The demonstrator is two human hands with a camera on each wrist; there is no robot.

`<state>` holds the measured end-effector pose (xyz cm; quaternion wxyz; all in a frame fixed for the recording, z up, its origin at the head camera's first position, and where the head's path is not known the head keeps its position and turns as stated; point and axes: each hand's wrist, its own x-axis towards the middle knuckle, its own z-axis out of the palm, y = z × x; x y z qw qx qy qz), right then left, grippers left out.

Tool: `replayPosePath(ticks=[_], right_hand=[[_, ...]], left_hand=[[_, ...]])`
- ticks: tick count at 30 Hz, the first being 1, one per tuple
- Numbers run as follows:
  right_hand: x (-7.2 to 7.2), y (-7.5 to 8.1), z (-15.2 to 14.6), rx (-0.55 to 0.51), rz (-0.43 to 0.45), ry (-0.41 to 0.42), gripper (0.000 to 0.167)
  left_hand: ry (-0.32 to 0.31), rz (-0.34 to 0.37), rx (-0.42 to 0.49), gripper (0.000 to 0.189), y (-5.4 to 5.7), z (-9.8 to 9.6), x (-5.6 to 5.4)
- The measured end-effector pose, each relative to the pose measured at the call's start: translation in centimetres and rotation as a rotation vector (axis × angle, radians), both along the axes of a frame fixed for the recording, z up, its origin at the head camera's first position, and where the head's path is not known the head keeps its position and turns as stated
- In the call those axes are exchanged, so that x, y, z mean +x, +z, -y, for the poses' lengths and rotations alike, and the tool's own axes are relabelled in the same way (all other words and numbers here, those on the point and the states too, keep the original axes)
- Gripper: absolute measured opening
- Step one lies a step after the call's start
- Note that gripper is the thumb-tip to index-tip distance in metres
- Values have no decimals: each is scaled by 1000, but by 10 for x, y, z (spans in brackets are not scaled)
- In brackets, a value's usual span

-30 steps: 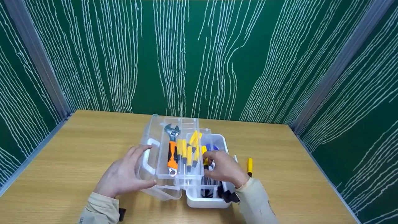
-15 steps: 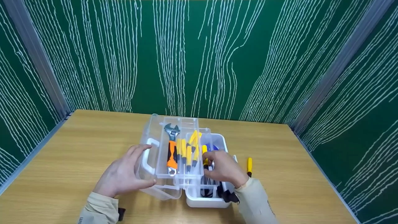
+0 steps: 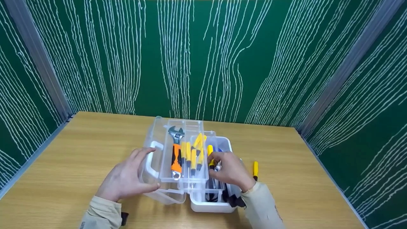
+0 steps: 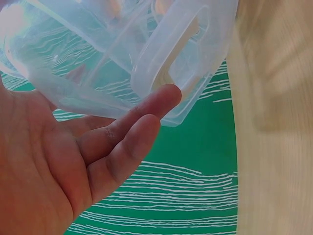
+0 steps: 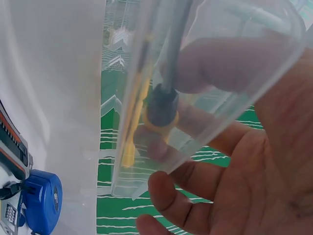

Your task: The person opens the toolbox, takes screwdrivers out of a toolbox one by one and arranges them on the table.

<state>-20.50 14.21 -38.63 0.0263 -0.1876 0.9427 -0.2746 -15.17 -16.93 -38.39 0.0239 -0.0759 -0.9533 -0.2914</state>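
Note:
A toolbox with a white base [image 3: 213, 208] stands unfolded, its clear lid [image 3: 154, 128] swung to the left. My left hand [image 3: 125, 176] rests against this lid near the white handle [image 3: 148, 159], fingers extended and thumb spread. In the left wrist view, the fingertips [image 4: 168, 95] overlap the lid's edge. With my right hand [image 3: 230, 170] I pinch a yellow-handled screwdriver [image 3: 210, 151] at the lower clear tray. The right wrist view shows its dark collar [image 5: 163, 105] and shaft through the tray wall, fingers around the handle. An orange-handled adjustable wrench [image 3: 176, 156] lies in the upper tray.
Several yellow-handled tools [image 3: 193, 159] lie beside the wrench. Another yellow-handled tool [image 3: 255, 168] is on the wooden table [image 3: 302, 190], right of the box. The base holds a blue tape measure [image 5: 43, 200] and a utility knife [image 5: 13, 147]. Green walls [image 3: 149, 63] surround the table.
My right hand has shifted slightly up and away from me with the screwdriver, whose handle has edged the same way. The left hand has stayed put.

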Motion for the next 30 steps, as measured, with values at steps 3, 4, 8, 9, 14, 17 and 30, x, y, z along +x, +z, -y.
replayPosePath(ticks=[3, 4, 8, 9, 14, 17, 30], right_hand=[[0, 1, -1, -15, -22, -3, 18], [0, 1, -2, -19, -29, -4, 18], [-1, 2, -3, -31, -50, 2, 16], [0, 3, -3, -32, -51, 0, 16], [0, 4, -6, -37, -54, -12, 16], [0, 5, -7, -50, -53, -19, 17], [2, 11, -18, -96, -58, -123, 20]], left_hand=[[-7, -24, 4, 98, 0, 1, 1], [-9, -34, 4, 97, -1, 1, 1], [-18, -56, 4, 96, -1, 1, 2], [-18, -52, 4, 96, -1, 1, 2], [-2, -15, 0, 99, 0, 0, 1], [0, -9, -8, 100, 0, 0, 1], [0, 0, -19, 99, 1, 0, 1]])
